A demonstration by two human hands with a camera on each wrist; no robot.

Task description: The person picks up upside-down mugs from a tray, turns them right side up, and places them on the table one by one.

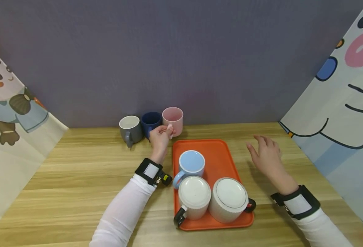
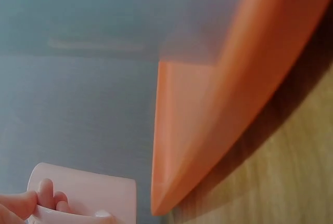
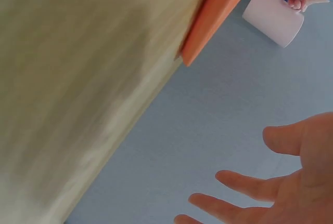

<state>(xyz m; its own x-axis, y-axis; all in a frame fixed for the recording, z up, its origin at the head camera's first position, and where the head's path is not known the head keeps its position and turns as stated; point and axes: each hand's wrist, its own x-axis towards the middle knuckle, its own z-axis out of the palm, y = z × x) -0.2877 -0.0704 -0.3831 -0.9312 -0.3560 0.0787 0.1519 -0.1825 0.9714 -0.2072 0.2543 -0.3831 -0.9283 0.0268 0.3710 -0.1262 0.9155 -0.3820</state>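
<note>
While the person in white sleeves leans over the wood-grained bench (image 1: 76, 185), the left hand (image 1: 160, 139) grips the handle of a pale pink, straight-sided ceramic mug (image 1: 177, 128), fingers and thumb closed about it. Take twelve o'clock as the far side: the mug is at twelve by the dark grey wall panel (image 1: 181, 61), upright with its mouth upward. (I can't tell from here whether its base touches the bench.) Just beside it at nine o'clock is a navy blue mug (image 1: 152, 120), and beyond that one a grey mug with a white inside (image 1: 132, 133), its handle pointing to six.

The right hand (image 1: 266, 156) has nothing in it; its fingers are loosely spread above the bench, at two o'clock from the middle of a rectangular orange-red tray (image 1: 215, 154). The pink mug is just off that tray's eleven o'clock corner.

On the tray three mugs sit bottoms up: a light blue mug (image 1: 192, 162) at ten o'clock, a whitish mug with a black handle (image 1: 194, 195) at eight, and a broader whitish mug (image 1: 228, 199) at four, its dark handle reaching over the tray's rim. A black strap (image 1: 148, 171) circles the left wrist, and another (image 1: 311, 202) the right.
</note>
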